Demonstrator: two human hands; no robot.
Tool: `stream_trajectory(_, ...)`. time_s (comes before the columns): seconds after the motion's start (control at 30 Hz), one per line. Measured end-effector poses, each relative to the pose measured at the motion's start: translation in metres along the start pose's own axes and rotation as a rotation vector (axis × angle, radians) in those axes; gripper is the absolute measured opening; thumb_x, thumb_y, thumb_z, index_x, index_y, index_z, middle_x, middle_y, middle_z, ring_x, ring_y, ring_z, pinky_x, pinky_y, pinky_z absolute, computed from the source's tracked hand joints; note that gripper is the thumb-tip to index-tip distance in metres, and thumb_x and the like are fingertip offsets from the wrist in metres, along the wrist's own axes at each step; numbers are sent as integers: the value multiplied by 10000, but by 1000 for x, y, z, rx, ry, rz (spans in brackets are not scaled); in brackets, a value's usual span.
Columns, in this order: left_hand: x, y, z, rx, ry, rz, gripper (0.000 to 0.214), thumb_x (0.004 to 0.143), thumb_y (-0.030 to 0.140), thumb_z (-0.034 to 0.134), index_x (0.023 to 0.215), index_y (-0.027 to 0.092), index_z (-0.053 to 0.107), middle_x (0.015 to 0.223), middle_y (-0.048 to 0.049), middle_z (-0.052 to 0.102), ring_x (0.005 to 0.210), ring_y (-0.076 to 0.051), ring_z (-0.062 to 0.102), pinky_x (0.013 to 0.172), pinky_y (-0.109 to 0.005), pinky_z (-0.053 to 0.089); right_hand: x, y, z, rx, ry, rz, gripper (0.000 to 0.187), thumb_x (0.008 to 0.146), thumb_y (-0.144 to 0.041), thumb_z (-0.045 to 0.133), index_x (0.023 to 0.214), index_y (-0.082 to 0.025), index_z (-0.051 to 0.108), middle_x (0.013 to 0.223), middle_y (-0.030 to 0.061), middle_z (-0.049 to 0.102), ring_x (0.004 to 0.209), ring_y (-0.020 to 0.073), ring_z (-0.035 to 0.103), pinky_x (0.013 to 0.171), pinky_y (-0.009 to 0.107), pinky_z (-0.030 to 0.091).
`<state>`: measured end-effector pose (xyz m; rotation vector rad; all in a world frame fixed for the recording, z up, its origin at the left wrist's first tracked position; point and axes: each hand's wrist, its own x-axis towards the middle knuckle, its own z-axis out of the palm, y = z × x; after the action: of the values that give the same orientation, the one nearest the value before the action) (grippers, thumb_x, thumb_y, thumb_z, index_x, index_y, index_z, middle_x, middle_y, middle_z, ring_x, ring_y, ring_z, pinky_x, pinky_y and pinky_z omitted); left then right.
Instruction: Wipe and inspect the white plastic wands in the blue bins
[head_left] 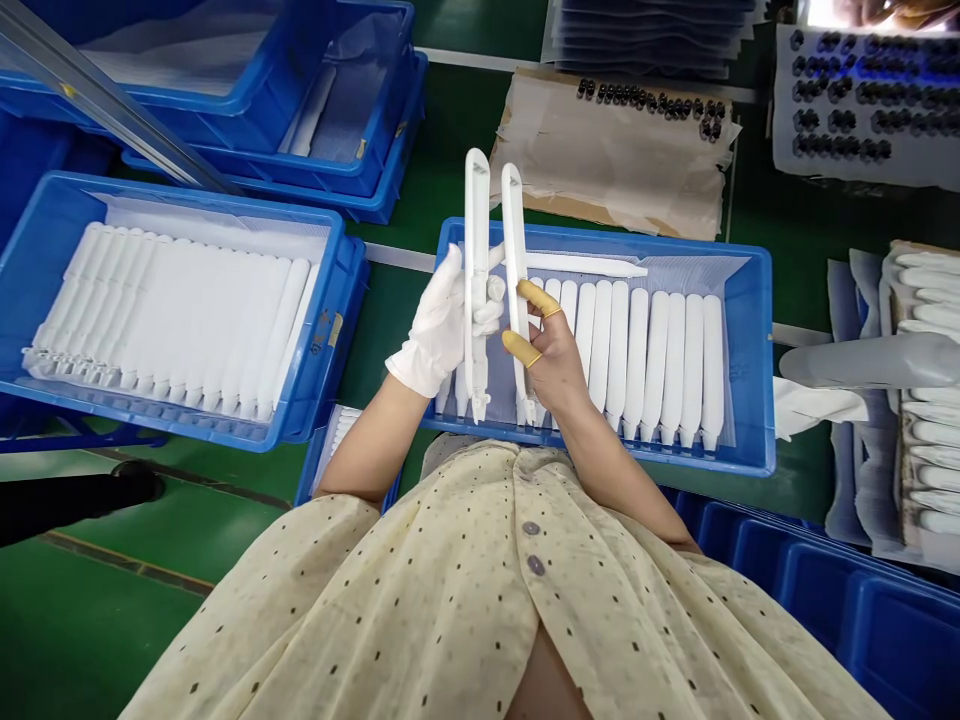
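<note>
My left hand (442,325), in a white glove, is closed around a long white plastic piece (476,260) held upright. My right hand (547,345), bare with yellow finger cots on thumb and forefinger, grips a second long white plastic piece (514,250), also upright, parallel and close beside the first. Both hands hover over the near left end of a blue bin (754,330) that holds a row of several like white pieces (660,360) standing side by side, with one more lying across the back.
A second blue bin (330,330) at left is full of the same white pieces. Stacked blue bins (375,120) sit behind it. Small black parts (652,100) lie on paper at the back. More white pieces (926,400) are piled at right. Blue bins (825,590) line the near right.
</note>
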<state>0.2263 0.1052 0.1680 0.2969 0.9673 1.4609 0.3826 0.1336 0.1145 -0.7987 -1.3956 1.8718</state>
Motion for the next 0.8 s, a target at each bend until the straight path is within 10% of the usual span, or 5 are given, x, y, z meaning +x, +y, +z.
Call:
stream_trajectory(0.17, 21, -30, -49, 469, 136, 135, 468, 992, 460, 623, 1415, 259, 637, 1218, -93, 716, 1029, -209, 716, 859, -288, 602, -3, 29, -21, 6, 50, 133, 641, 980, -524, 547, 1561, -325, 367, 1399, 95, 632, 1133, 247, 711, 1016, 508, 634)
stream_trajectory(0.3, 31, -68, -79, 946, 177, 112, 709, 964, 285, 575, 1645, 202, 398, 1557, -128, 568, 1430, -285, 543, 1261, -451, 381, -5, 58, -36, -85, 113, 245, 798, 1000, -414, 489, 1680, -276, 95, 1348, 134, 682, 1076, 253, 744, 1047, 560, 628)
stream_trajectory(0.8, 52, -82, -104, 1401, 0, 152, 808, 909, 203, 532, 1686, 169, 312, 1638, -131, 492, 1539, -298, 451, 1312, -456, 337, 7, 81, -17, -388, -77, 388, 850, 967, -231, 456, 1709, -142, 51, 1608, 219, 464, 1287, 275, 677, 1190, 539, 517)
